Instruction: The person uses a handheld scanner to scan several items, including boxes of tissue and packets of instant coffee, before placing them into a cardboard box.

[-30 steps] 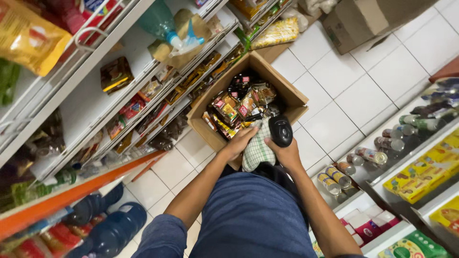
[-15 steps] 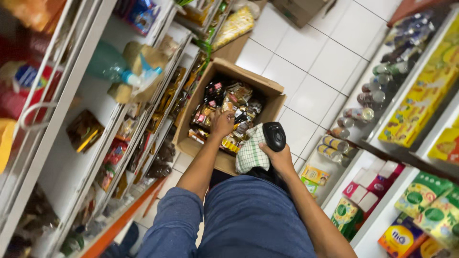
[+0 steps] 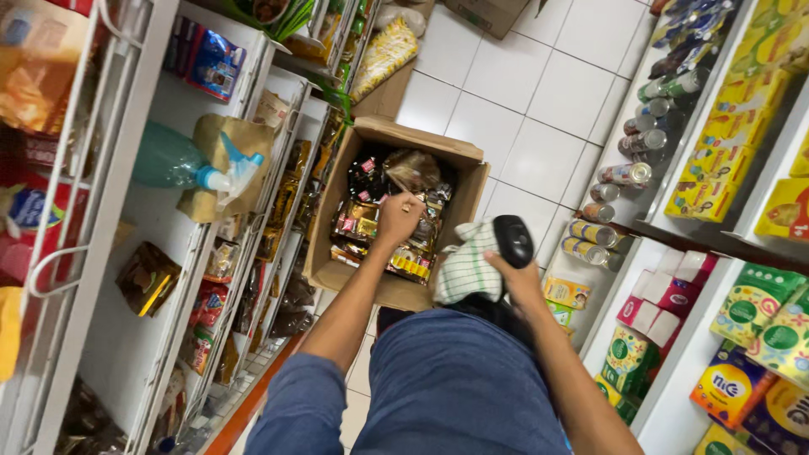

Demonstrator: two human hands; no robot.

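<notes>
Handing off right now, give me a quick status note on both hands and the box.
Left hand: reaching down into the open cardboard box on the floor, fingers closed among the snack packets.
Right hand: holds a black handheld scanner and a checked cloth beside the box.
Done: box is open.
Left: box is mostly full; no packet lifted clear yet.

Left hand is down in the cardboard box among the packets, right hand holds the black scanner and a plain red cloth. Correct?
Nearly. The head view shows the cloth is white with a green check, not plain red. The rest holds: the left hand is down in the cardboard box among the packets, and the right hand holds the black scanner along with that cloth.
</notes>
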